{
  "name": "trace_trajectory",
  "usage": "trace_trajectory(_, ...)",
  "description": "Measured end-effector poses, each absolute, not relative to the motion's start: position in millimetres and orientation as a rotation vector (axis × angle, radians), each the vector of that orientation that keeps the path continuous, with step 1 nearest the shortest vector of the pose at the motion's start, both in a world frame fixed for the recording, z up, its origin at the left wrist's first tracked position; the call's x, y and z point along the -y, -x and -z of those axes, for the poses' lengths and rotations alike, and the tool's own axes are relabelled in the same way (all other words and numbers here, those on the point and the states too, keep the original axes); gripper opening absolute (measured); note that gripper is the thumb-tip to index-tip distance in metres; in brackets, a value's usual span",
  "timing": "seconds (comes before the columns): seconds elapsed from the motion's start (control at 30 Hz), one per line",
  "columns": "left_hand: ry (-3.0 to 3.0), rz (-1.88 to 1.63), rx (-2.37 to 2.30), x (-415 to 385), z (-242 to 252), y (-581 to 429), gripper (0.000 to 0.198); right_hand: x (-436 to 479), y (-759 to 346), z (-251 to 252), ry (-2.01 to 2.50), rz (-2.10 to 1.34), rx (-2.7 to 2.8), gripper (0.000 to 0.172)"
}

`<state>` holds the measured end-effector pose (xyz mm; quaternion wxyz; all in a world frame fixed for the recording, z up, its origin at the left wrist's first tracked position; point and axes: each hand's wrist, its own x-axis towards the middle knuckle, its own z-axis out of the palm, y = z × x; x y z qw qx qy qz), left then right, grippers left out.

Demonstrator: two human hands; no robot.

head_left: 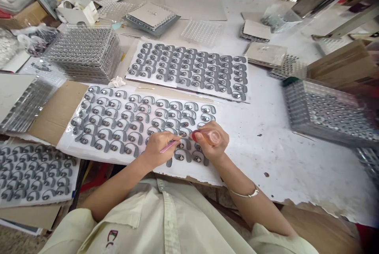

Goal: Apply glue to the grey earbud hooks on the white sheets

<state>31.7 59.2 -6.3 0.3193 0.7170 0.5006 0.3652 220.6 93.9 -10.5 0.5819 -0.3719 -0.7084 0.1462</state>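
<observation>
My left hand (160, 145) is closed around a thin pink stick (168, 146), its tip resting among the grey hook-shaped parts (118, 122) laid in rows on a white sheet (63, 139). My right hand (211, 140) is closed on a small clear bottle with a red cap (207, 136), held just right of the stick's tip over the sheet's near right corner. Both hands sit close together above the nearest row of parts.
A second white sheet of the same parts (189, 68) lies behind, a third (32, 173) at the near left. Stacks of clear blister trays (85, 51) stand at the left and a filled tray (328, 112) at the right. Cardboard and trays crowd the far table.
</observation>
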Motion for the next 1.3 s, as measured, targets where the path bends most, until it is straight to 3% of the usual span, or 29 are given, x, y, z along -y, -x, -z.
trace_trajectory(1.3,-1.621,-0.814,-1.368,-71.3,-1.2,-26.9,0.01,-91.6,-214.7,10.3,0.851,-0.315,1.699,0.009)
